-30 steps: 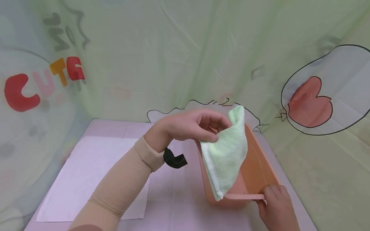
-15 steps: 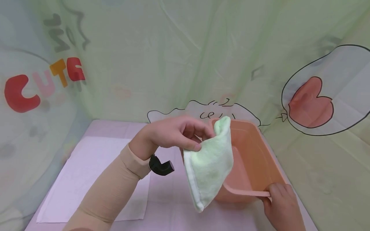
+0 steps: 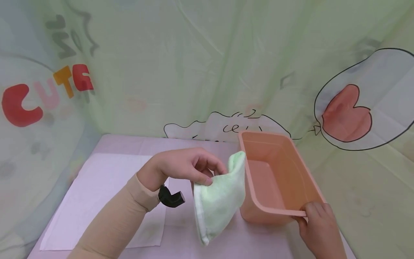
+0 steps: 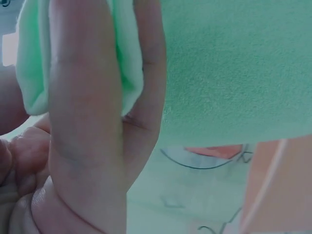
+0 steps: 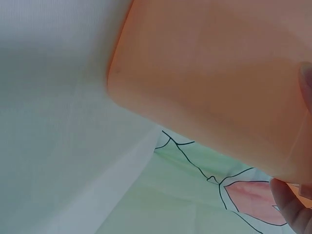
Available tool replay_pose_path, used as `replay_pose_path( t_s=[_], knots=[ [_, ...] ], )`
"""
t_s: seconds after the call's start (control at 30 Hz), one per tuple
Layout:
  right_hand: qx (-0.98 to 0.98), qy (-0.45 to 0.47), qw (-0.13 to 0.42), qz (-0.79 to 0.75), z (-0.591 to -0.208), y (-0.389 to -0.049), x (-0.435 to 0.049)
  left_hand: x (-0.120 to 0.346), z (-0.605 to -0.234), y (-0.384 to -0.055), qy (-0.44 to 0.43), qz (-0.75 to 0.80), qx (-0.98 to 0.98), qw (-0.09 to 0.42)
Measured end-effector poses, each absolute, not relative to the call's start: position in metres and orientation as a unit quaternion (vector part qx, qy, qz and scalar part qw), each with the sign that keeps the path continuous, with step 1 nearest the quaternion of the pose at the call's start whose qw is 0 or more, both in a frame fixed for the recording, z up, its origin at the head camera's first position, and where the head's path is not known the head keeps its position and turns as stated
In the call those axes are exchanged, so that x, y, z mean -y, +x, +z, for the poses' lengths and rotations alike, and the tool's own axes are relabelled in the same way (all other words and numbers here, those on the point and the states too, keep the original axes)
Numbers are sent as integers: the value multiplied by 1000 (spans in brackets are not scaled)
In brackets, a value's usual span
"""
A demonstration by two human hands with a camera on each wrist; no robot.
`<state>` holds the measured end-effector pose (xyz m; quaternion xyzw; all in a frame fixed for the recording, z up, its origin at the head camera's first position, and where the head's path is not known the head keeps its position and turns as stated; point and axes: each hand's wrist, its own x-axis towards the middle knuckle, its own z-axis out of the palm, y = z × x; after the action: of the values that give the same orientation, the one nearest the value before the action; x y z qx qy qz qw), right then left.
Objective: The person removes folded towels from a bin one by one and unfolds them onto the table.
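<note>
A pale green towel with a white hem (image 3: 221,203) hangs from my left hand (image 3: 184,165), pinched between thumb and fingers, in the head view. It hangs just left of an orange plastic bin (image 3: 255,199), overlapping the bin's left wall in this view. Close up in the left wrist view, the towel (image 4: 234,73) passes between the fingers. My right hand (image 3: 321,225) grips the bin's near right corner by the rim, fingers over the top and thumb below. The right wrist view shows the bin's outer wall (image 5: 209,73), with some fingertips at its edge. The visible floor of the bin is bare.
A white cloth sheet (image 3: 106,201) lies flat on the left of the pale pink table (image 3: 194,237). Behind and on both sides hangs a green printed curtain (image 3: 181,72) with letters and a heart balloon.
My left hand has moved left and down with the towel, from over the bin to beside it. The bin's inside shows more now. My right hand, still on the rim, has shifted slightly right.
</note>
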<state>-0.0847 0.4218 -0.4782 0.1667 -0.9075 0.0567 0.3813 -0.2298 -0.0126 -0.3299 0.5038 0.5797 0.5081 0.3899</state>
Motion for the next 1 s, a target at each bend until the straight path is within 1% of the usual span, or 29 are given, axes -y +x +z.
replay_pose_path(
  t_s=[0.37,0.57,0.67,0.8,0.9,1.0],
  knots=[
    [906,168,385,57,-480,-93,-432,8,-381,-224,529,501,-537,425],
    [905,168,386,55,-479,-95,-436,2,-415,-221,529,497,-502,470],
    [906,168,385,54,-479,-96,-438,1,-432,-222,512,497,-503,488],
    [906,168,384,54,-479,-97,-440,3,-452,-229,474,493,-535,496],
    [905,172,386,56,-479,-98,-443,6,-464,-237,445,483,-568,496],
    [904,173,386,57,-479,-99,-445,11,-470,-246,421,472,-605,483]
  ],
)
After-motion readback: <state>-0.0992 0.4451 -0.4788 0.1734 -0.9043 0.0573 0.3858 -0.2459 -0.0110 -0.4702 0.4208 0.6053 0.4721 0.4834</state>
